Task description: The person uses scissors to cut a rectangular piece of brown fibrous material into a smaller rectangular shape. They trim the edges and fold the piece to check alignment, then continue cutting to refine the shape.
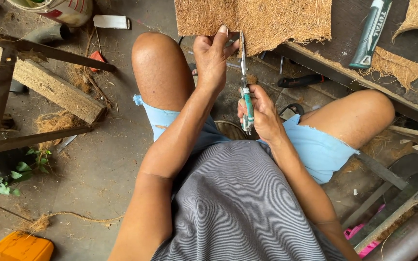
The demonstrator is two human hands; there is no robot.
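Overhead, the biggest thing in view is the coir mat [286, 19], a coarse brown fibre sheet lying over the edge of a dark workbench [344, 72] in front of the seated person's knees. A cut already runs up into the sheet from its lower edge, and the scissors [244, 82] stand in that slit with blades pointing away from the body. The left hand [211, 60] is closed on the mat's lower edge just left of the cut, thumb up against the fibre, pinching it taut. The right hand [262, 113] is wrapped tight around the green-and-white scissor handles, fingers shut on them. To cut cleanly, it seems wise to keep the left-hand pinch close beside the blades so the loose fibre cannot fold, and to take short bites along one straight line. Farther right on the bench lie a green-handled tool [371, 34] and an offcut of coir [395, 65]; a black-handled tool [301, 80] rests below the bench edge
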